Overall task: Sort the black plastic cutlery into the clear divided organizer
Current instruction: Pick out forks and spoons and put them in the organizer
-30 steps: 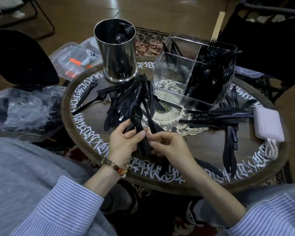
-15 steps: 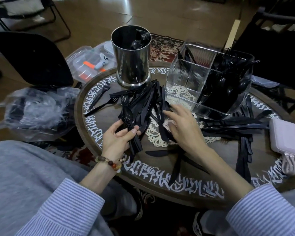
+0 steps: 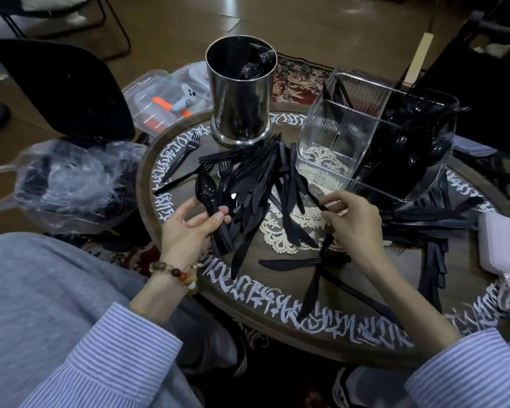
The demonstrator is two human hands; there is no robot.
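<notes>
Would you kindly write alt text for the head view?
A person's left hand grips a stack of black spoons while the right hand pinches one piece from the cutlery pile on a round table, before a clear divided organizer.

A tall shiny steel cylinder (image 3: 241, 101) stood at the far side of the round brown desk (image 3: 277, 304) with white lettering round its rim. A pale pink rectangular power bank (image 3: 502, 245) lay at the right edge, and a crumpled clear plastic bag (image 3: 71, 184) sat off the left side.
</notes>
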